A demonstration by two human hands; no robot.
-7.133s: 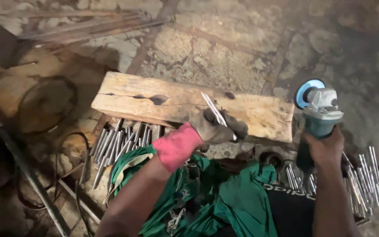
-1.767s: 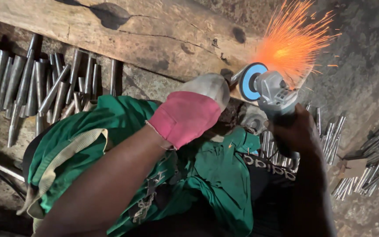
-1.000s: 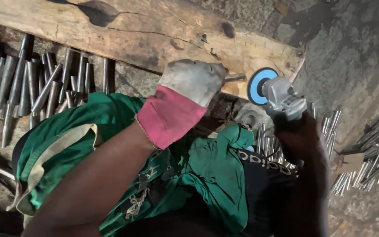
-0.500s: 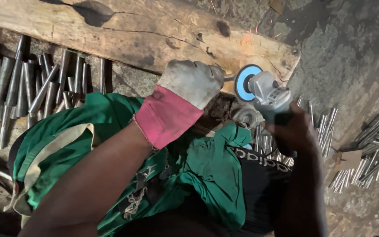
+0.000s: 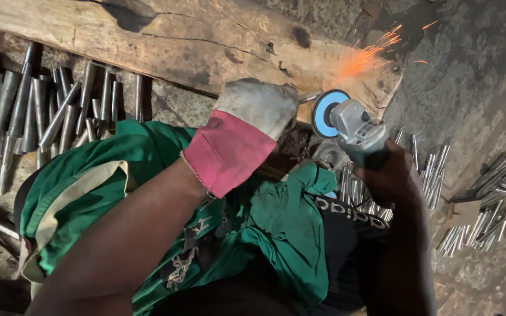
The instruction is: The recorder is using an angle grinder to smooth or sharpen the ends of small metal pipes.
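Gripped in the gloved left hand [image 5: 259, 108] is a short metal rod [image 5: 308, 97], only its tip showing past the fingers; the rod lies against the near edge of the wooden plank [image 5: 194, 44], touching the blue disc of the angle grinder [image 5: 349, 123]. To the right, the bare right hand [image 5: 390, 172] is closed around the grinder's dark body, its fingers mostly lost in shadow. Orange sparks [image 5: 370, 55] fly up and rightward across the plank's end. Half a second earlier no sparks showed; they were dense about two seconds back, then absent a second ago. At far left a row of finished metal rods [image 5: 42, 111] lies on the ground below the plank; further loose rods [image 5: 481, 205] sit at far right. Green cloth [image 5: 136, 169] covers the lap. The contact point between disc and rod is partly hidden by the glove.
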